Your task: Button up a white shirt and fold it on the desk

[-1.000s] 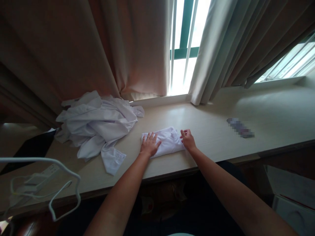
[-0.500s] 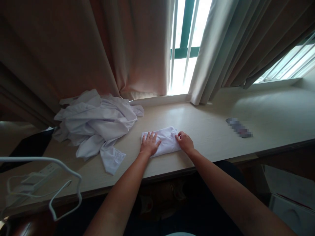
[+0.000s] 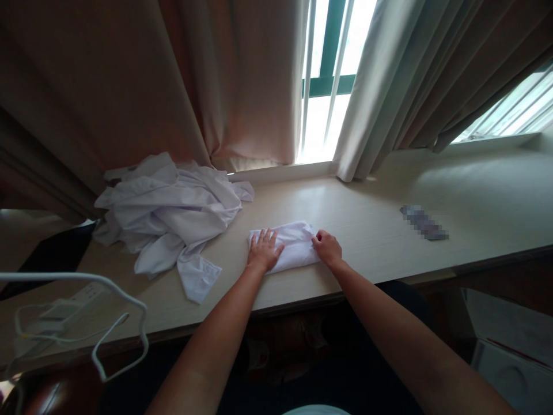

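A folded white cloth (image 3: 296,245) lies flat on the pale wooden table (image 3: 367,219), near its front edge. My left hand (image 3: 263,252) rests on the cloth's left part, palm down with fingers spread. At the cloth's right edge, my right hand (image 3: 326,246) has its fingers closed in a pinch on the fabric. To the left is a loose heap of white clothing (image 3: 173,202), one sleeve end reaching toward the front edge.
Grey-brown curtains (image 3: 250,86) hang behind the table around a window. A blurred-out flat item (image 3: 424,222) lies at the right. A power strip (image 3: 71,308), a white cable (image 3: 86,278) and a black flat object (image 3: 52,256) are at the left. An open box (image 3: 510,340) stands low right.
The view has shifted slightly. My left hand stays spread on the cloth, and my right hand is still pinching its right edge, with its fingers a little more curled.
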{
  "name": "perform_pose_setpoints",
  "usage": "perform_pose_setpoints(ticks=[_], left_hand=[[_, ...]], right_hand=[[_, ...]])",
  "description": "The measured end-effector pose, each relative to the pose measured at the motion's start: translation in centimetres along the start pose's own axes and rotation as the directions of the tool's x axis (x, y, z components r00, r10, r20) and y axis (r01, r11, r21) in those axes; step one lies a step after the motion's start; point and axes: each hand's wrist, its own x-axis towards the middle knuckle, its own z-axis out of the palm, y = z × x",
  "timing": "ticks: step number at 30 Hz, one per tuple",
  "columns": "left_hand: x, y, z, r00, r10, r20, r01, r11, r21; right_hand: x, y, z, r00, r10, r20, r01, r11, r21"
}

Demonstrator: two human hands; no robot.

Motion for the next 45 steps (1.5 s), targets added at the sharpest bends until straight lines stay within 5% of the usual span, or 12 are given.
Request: perform_pose_setpoints(ticks=[6, 9, 13, 16, 20, 29, 45], left_hand=[[0.0, 0.0, 0.1, 1.0, -0.012, -0.003, 0.012, 1.0, -0.001], [0.0, 0.2, 0.1, 1.0, -0.011, -0.014, 0.011, 1.0, -0.008], [-0.1, 0.3, -0.1, 1.0, -0.014, -0.006, 0.014, 1.0, -0.012], [-0.2, 0.4, -0.3, 1.0, -0.01, 0.0, 0.01, 1.0, -0.004], [-0.2, 0.3, -0.3, 1.0, 0.001, -0.013, -0.001, 1.0, 0.003], [0.1, 0.0, -0.2, 1.0, -0.001, -0.017, 0.001, 1.0, -0.027], [0.1, 0.2, -0.2, 0.999, -0.02, -0.039, 0.018, 0.999, -0.047]], right_hand=[[-0.1, -1.2, -0.9, 0.999, -0.001, -0.032, 0.0, 1.0, -0.022], [-1.0, -3.5, -1.6, 0.984, -0.142, -0.106, 0.138, 0.989, -0.046], [-2.8, -7.1, -0.2, 0.837, -0.546, -0.041, 0.538, 0.834, -0.124], [-3.2, -8.4, 2.2, 0.779, -0.622, 0.084, 0.627, 0.763, -0.158], [-2.1, -7.4, 4.7, 0.817, -0.546, 0.186, 0.574, 0.802, -0.165], [0.1, -4.1, 5.7, 0.883, -0.448, 0.143, 0.468, 0.867, -0.171], [0.2, -4.1, 5.7, 0.876, -0.45, 0.172, 0.476, 0.864, -0.166]])
